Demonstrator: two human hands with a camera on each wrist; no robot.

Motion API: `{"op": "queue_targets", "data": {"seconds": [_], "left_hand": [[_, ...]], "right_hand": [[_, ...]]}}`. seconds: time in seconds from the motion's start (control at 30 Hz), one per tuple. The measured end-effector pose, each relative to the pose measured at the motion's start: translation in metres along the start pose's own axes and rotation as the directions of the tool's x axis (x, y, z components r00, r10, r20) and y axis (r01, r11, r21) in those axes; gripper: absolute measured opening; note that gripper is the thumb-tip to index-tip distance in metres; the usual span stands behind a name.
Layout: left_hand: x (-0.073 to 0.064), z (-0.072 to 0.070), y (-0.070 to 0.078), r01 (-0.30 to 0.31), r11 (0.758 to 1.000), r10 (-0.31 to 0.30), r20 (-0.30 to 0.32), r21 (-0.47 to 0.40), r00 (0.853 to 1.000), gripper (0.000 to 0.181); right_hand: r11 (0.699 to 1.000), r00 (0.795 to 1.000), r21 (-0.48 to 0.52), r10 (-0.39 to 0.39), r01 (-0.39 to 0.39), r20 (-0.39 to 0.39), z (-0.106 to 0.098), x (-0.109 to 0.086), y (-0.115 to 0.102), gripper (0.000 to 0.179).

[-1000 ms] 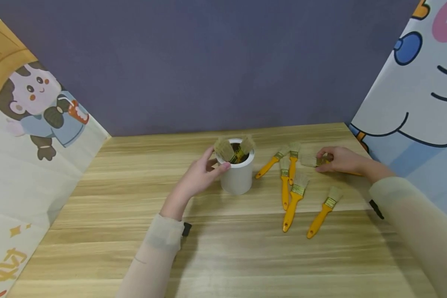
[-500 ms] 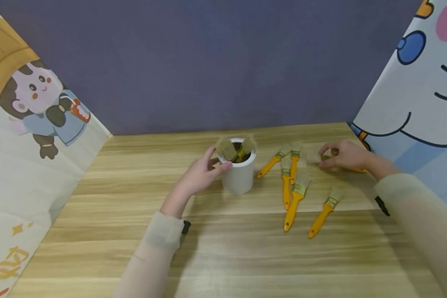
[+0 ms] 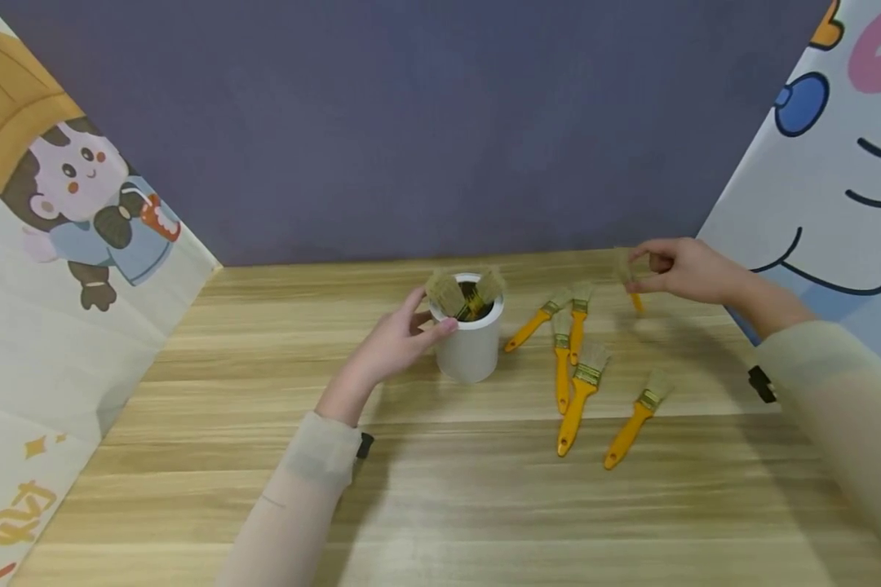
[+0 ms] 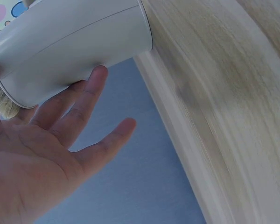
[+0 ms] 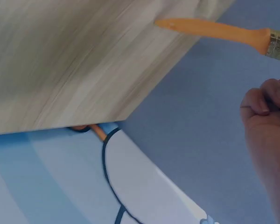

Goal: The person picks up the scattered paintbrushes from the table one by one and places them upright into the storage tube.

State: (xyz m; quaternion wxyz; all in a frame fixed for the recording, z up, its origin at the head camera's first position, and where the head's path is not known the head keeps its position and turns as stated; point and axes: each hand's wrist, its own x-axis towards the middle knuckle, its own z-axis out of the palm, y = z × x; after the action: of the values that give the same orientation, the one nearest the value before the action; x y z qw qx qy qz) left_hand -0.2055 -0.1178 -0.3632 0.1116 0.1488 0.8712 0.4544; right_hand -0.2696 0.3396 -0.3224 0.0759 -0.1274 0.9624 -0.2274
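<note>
In the head view, a white cylindrical cup [image 3: 467,355] stands upright, with paintbrushes [image 3: 472,298] inside, bristles up. My left hand [image 3: 389,346] holds the cup at its left side, thumb at the rim. The left wrist view shows fingers [image 4: 91,88] lying against the cup's wall and the little finger apart from it. Above the table at right, my right hand [image 3: 686,269] pinches a paintbrush [image 3: 635,300] near its metal band. Its orange handle [image 5: 214,30] shows in the right wrist view, while the pinching fingertips are mostly out of that frame.
Several orange-handled paintbrushes lie between the cup and the right arm, including a wide one [image 3: 582,399] and a separate one [image 3: 639,420]. The wood-grain table [image 3: 440,505] meets a dark back wall [image 3: 440,130]. Cartoon-printed panels [image 3: 844,204] flank it.
My right hand has lifted the paintbrush off the table, up and toward the back, and its handle now hangs downward. The left hand and cup stay in place.
</note>
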Motion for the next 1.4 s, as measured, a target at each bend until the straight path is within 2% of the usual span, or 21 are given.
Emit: {"op": "queue_targets", "data": {"seconds": [0.17, 0.37, 0.57, 0.67, 0.8, 0.93, 1.03, 1.17, 1.23, 1.3, 1.4], "left_hand": [[0.002, 0.002, -0.002, 0.006, 1.0, -0.006, 0.006, 0.009, 1.0, 0.088], [0.002, 0.002, -0.003, 0.006, 1.0, -0.006, 0.002, 0.01, 1.0, 0.087], [0.002, 0.002, -0.003, 0.003, 1.0, -0.003, -0.005, 0.011, 1.0, 0.085], [0.001, 0.002, -0.003, 0.002, 1.0, -0.002, -0.005, 0.013, 1.0, 0.085], [0.002, 0.003, -0.004, -0.001, 1.0, 0.001, -0.005, 0.012, 1.0, 0.084], [0.002, 0.003, -0.004, -0.006, 1.0, 0.006, -0.004, 0.011, 1.0, 0.084], [0.002, 0.002, -0.003, -0.006, 1.0, 0.006, -0.003, 0.012, 1.0, 0.083], [0.003, 0.002, -0.003, -0.008, 1.0, 0.008, -0.002, 0.014, 1.0, 0.083], [0.003, 0.002, -0.003, -0.012, 1.0, 0.012, -0.001, 0.015, 1.0, 0.083], [0.004, 0.002, -0.004, -0.015, 1.0, 0.015, 0.0, 0.015, 1.0, 0.083], [0.004, 0.001, -0.004, -0.016, 1.0, 0.017, -0.002, 0.013, 1.0, 0.083]], "right_hand": [[0.998, 1.0, 0.067, 0.007, -0.006, -0.02, -0.004, -0.001, -0.019, 0.069], [0.985, 0.999, 0.172, 0.01, -0.005, -0.033, -0.019, -0.001, -0.056, 0.077], [0.98, 0.998, 0.191, -0.037, 0.047, -0.052, -0.038, 0.0, -0.099, 0.077], [0.969, 0.995, 0.231, -0.07, 0.085, -0.072, -0.046, 0.0, -0.118, 0.078], [0.936, 0.987, 0.319, -0.121, 0.148, -0.103, -0.054, 0.0, -0.141, 0.085], [0.903, 0.978, 0.378, -0.167, 0.203, -0.125, -0.058, 0.002, -0.159, 0.084], [0.876, 0.968, 0.416, -0.203, 0.246, -0.145, -0.058, 0.005, -0.17, 0.069], [0.805, 0.946, 0.498, -0.272, 0.323, -0.174, -0.055, 0.011, -0.182, 0.043], [0.777, 0.938, 0.527, -0.299, 0.345, -0.174, -0.052, 0.014, -0.187, 0.039], [0.769, 0.937, 0.537, -0.306, 0.347, -0.166, -0.048, 0.017, -0.192, 0.042], [0.785, 0.945, 0.528, -0.296, 0.324, -0.139, -0.041, 0.023, -0.197, 0.049]]}}
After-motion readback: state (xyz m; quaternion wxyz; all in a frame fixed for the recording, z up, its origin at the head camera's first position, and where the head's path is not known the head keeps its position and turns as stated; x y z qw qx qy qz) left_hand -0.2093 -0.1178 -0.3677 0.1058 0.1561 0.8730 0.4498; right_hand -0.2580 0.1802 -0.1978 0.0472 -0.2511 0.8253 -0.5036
